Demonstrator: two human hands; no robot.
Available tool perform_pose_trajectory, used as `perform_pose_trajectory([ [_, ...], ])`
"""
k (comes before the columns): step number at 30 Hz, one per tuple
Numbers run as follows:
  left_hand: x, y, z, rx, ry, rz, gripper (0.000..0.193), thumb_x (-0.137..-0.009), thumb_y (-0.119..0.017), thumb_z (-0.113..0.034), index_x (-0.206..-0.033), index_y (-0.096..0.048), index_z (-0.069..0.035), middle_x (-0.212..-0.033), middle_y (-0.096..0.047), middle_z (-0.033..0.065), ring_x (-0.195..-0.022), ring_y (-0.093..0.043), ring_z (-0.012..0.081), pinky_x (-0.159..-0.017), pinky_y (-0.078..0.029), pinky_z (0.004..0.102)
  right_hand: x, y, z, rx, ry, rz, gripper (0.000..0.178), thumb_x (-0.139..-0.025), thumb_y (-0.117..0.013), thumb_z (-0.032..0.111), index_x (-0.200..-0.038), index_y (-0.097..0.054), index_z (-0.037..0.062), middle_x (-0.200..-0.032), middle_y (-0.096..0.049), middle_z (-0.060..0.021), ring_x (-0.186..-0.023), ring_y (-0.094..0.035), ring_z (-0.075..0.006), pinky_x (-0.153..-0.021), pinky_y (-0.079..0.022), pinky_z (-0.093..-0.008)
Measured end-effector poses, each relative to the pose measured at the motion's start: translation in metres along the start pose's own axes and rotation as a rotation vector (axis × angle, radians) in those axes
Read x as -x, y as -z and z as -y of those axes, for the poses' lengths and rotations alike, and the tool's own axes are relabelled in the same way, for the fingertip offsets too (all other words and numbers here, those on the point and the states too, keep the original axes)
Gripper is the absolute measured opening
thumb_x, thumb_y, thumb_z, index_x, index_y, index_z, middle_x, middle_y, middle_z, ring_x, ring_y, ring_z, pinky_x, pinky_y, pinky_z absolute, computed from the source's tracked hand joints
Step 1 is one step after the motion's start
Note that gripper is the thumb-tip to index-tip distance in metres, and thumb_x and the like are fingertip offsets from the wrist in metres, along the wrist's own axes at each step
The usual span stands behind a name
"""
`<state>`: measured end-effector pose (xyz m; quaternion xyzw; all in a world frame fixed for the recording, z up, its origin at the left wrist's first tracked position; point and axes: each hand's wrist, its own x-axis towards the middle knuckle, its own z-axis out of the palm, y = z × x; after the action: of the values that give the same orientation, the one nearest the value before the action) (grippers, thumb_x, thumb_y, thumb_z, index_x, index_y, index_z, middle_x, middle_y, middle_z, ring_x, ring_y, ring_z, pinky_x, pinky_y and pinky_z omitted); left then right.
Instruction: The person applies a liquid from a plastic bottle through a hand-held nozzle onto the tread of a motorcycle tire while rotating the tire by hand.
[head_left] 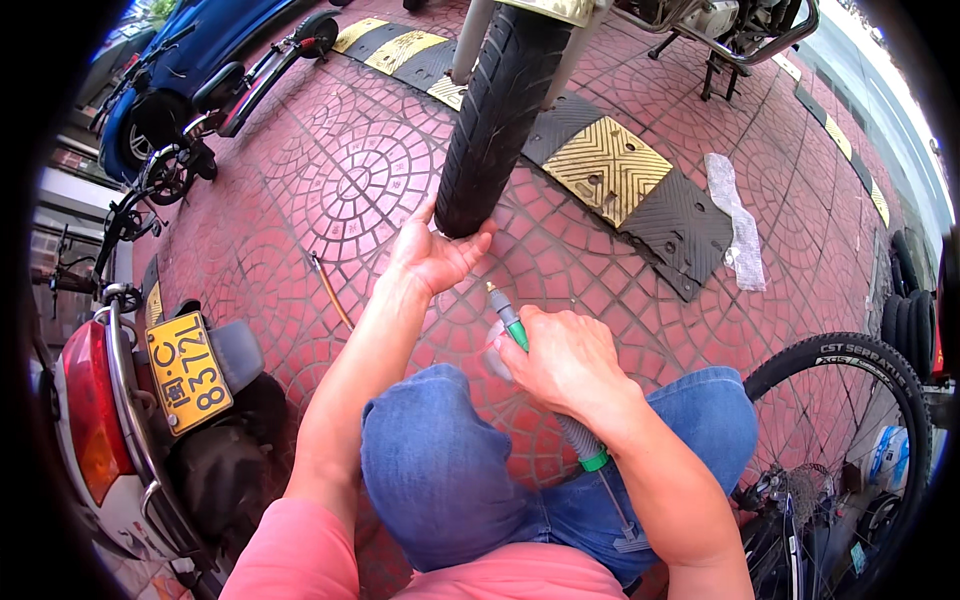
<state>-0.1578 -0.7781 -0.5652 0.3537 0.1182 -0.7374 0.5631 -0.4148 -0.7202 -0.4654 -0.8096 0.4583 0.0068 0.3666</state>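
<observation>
A black motorcycle tire (490,120) hangs down between two grey fork legs ahead of me. My left hand (437,262) is palm up and curled around its lower end, the thumb on the left side and the fingers on the right. My right hand (568,358) is closed around a grey and green hand pump sprayer (578,435) with a brass tip. The nozzle points toward the tire, a little apart from it. A thin rod with a T-shaped handle sticks out of its lower end. Clear plastic, perhaps a bottle, shows partly behind the fingers.
A black and yellow ramp strip (610,170) crosses the red paving behind the tire. Beside it lies crumpled translucent wrap (735,220). A scooter with a yellow plate (187,370) stands close at left, a bicycle wheel (840,345) at right. A thin brown rod (328,285) lies near my left forearm.
</observation>
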Motion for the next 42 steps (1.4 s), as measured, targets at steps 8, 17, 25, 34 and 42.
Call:
perform_pose_trajectory([
  [8,-0.027,0.014,0.01,0.027,-0.01,-0.12,0.06,-0.104,-0.049,-0.055,-0.125,-0.063,-0.001,-0.12,-0.066,0.0192,-0.107,-0.066,0.038,-0.091,-0.058,0.0533,0.002,0.002,-0.005,-0.012,0.014,0.005,0.038,-0.098,-0.063,0.037,-0.098,-0.068,-0.0001,-0.081,-0.074,-0.0201,-0.08,-0.074,-0.041,-0.075,-0.057,-0.0527],
  [17,-0.09,0.051,-0.007,-0.068,-0.018,-0.114,0.048,-0.103,-0.048,-0.048,-0.111,-0.073,-0.008,-0.106,-0.074,0.0126,-0.095,-0.069,0.0323,-0.084,-0.058,0.0498,-0.003,0.004,-0.008,-0.055,0.02,0.039,0.039,-0.099,-0.062,0.039,-0.098,-0.067,0.0008,-0.089,-0.074,-0.0217,-0.083,-0.073,-0.0424,-0.076,-0.056,-0.0549],
  [25,-0.114,0.08,-0.017,-0.029,-0.041,-0.106,0.038,-0.103,-0.051,-0.045,-0.109,-0.075,-0.016,-0.104,-0.075,0.0072,-0.091,-0.07,0.0268,-0.077,-0.056,0.0433,0.0,0.002,-0.004,-0.054,0.004,0.049,0.038,-0.099,-0.062,0.039,-0.103,-0.068,0.001,-0.084,-0.074,-0.0219,-0.082,-0.073,-0.0434,-0.075,-0.056,-0.0553],
  [34,-0.006,-0.03,0.028,0.093,-0.123,-0.011,0.042,-0.11,-0.046,-0.035,-0.128,-0.064,-0.001,-0.124,-0.068,0.017,-0.113,-0.066,0.036,-0.094,-0.06,0.0527,0.004,-0.008,-0.003,0.007,0.045,0.012,0.038,-0.099,-0.063,0.037,-0.1,-0.067,-0.001,-0.083,-0.074,-0.0221,-0.083,-0.073,-0.0427,-0.075,-0.057,-0.0536],
  [42,0.008,-0.006,0.011,-0.081,-0.014,-0.074,0.068,-0.109,-0.042,-0.057,-0.131,-0.055,0.007,-0.127,-0.064,0.0251,-0.117,-0.066,0.0384,-0.094,-0.061,0.0536,-0.009,0.004,-0.002,0.024,0.051,0.066,0.038,-0.099,-0.063,0.036,-0.099,-0.067,-0.0019,-0.089,-0.075,-0.0216,-0.084,-0.074,-0.0418,-0.077,-0.057,-0.053],
])
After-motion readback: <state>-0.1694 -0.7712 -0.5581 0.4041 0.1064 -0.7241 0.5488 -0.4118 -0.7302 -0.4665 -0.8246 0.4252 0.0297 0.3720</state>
